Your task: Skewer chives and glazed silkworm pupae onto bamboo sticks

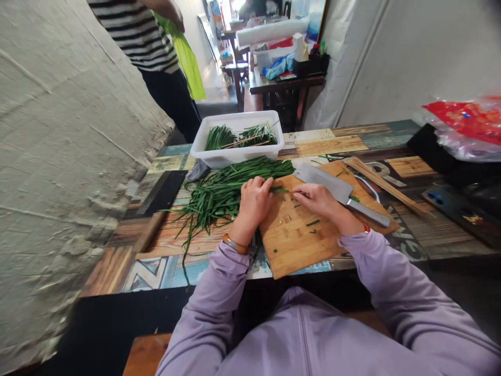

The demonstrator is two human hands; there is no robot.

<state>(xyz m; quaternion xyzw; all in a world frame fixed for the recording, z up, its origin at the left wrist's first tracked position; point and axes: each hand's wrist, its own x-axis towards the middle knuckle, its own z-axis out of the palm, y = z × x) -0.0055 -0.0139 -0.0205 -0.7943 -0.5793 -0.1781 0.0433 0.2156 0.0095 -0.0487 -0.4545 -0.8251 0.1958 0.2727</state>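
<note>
My left hand (256, 201) is curled closed at the right side of a heap of long garlic chives (223, 190), with green ends showing past its fingers over the wooden cutting board (299, 243). Above the same board, the fingers of my right hand (319, 201) are pinched together; what is in them is too small to make out. Behind that hand a cleaver (326, 180) lies flat on the board, its metal handle pointing to the lower right. Small green scraps are scattered over the wood.
Behind the heap stands a white plastic tub (235, 156) holding chive bundles and thin sticks. Bamboo sticks (387, 185) and a phone (460, 214) lie to the right. A black-bladed knife (162, 193) is at left. A person in a striped shirt (136, 36) stands beyond the table.
</note>
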